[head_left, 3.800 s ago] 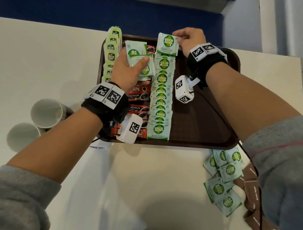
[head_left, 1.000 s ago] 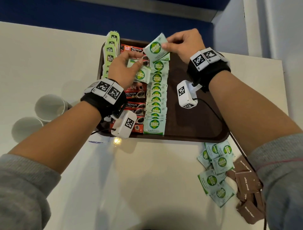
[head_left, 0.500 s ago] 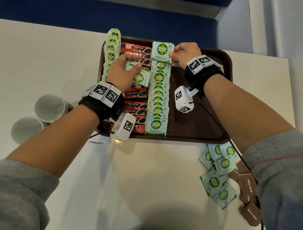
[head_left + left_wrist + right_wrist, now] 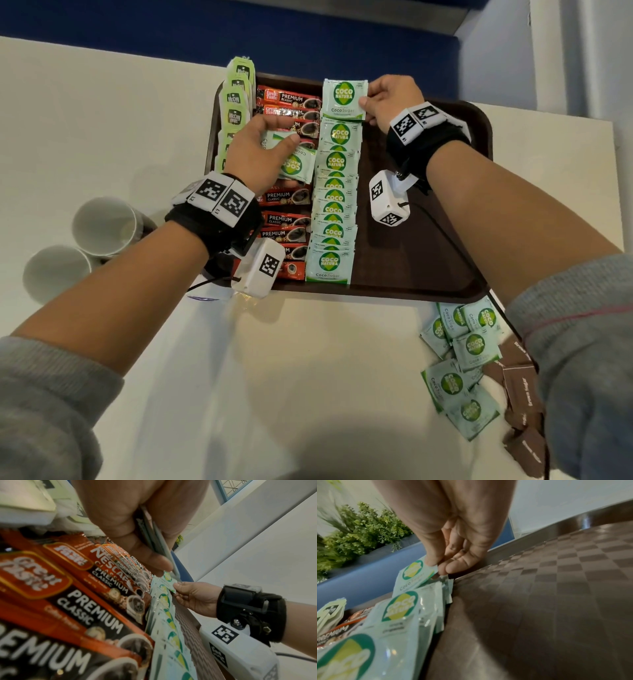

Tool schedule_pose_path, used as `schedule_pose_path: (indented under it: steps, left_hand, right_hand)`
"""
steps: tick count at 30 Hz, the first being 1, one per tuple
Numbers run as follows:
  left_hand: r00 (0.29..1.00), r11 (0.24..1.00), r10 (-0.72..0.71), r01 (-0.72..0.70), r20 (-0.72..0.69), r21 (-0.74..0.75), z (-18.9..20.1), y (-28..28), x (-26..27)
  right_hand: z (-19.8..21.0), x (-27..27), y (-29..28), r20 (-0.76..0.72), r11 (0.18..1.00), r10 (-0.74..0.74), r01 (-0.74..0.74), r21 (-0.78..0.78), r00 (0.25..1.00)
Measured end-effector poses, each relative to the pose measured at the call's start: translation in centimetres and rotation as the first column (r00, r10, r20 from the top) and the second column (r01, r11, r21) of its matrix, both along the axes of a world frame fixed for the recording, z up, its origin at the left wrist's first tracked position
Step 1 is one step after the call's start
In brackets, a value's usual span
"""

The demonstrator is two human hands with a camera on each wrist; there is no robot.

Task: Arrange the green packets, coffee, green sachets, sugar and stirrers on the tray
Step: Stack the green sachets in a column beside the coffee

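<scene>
Right hand (image 4: pixel 388 99) is pinching the top green sachet (image 4: pixel 345 99) at the far end of the tray (image 4: pixel 428 260) row; left hand (image 4: pixel 255 150) is gripping spare sachets (image 4: pixel 296 164) over the coffee (image 4: pixel 286 198)

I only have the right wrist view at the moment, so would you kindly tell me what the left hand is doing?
Observer: The left hand grips a small stack of green sachets above the coffee row.
Operator: Thank you. Are any sachets still off the tray?
Observer: Yes, a loose pile of green sachets lies on the table by the near right corner of the tray, next to some brown sachets.
Operator: Is there anything left of the tray?
Observer: Two white cups sit on the table there.
</scene>
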State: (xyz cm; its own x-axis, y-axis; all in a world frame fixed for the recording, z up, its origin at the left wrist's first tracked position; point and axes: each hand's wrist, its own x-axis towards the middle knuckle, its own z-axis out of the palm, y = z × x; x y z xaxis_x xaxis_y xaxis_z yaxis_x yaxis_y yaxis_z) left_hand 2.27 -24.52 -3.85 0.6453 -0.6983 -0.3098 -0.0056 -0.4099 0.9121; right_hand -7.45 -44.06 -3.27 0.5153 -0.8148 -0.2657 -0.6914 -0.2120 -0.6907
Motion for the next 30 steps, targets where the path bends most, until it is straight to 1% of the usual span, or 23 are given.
schedule_pose_path:
  steps: [6,15,21,25,30]
  left_hand:
    - [1.000,1.000,0.015,-0.015,-0.003,0.009,0.2,-0.1,-0.1]
    - [0.999,1.000,0.029,-0.028,0.034,-0.010,0.2,-0.2,-0.2]
    - [0.999,1.000,0.026,-0.026,0.045,-0.006,0.3,-0.3,-0.3]
    - [0.998,1.000,0.027,-0.026,0.062,-0.004,0.2,-0.3,-0.3]
    - [0.999,1.000,0.026,-0.027,0.030,0.005,0.4,-0.3,-0.3]
  right_hand:
    - [-0.1,0.1,-0.4,-0.022,0.999,0.019,-0.020,-0.031,1.000]
    - [-0.7,-0.4,-0.5,0.044,0.999,0.025,-0.026,0.023,0.999]
    - [-1.0,-0.7,-0.2,0.015,0.998,0.048,-0.048,0.030,0.999]
    - [-0.6,-0.7,-0.3,0.016,0.999,0.003,-0.003,0.041,1.000]
    - [-0.6,-0.9,0.2,0.046,0.994,-0.055,0.051,0.096,0.997]
